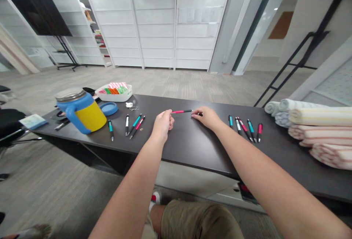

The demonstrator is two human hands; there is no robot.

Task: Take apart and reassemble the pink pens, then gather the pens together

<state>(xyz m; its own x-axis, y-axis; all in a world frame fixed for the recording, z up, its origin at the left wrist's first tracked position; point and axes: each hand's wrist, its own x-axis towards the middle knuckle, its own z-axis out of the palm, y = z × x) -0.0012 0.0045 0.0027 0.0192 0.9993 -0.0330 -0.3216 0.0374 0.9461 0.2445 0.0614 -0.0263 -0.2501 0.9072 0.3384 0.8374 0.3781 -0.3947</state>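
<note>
Apparently I'm partway: my left hand (164,122) grips a red pen (182,111) above the table (187,140); my right hand (198,113) curls by its tip, contact unclear. Four pens (135,121) lie left, five pens (244,129) right; which are finished, I can't tell.

Held pen (180,111): was red with a black end.
Pens on the left (135,121): were two teal, one white, one red, all partly black.
Pens on the right (243,125): were two teal, one white, two red, all partly black.
Mug (90,116): was blue and yellow.
Rolled cloths (321,116): were pale, some striped yellow or pink.
</note>
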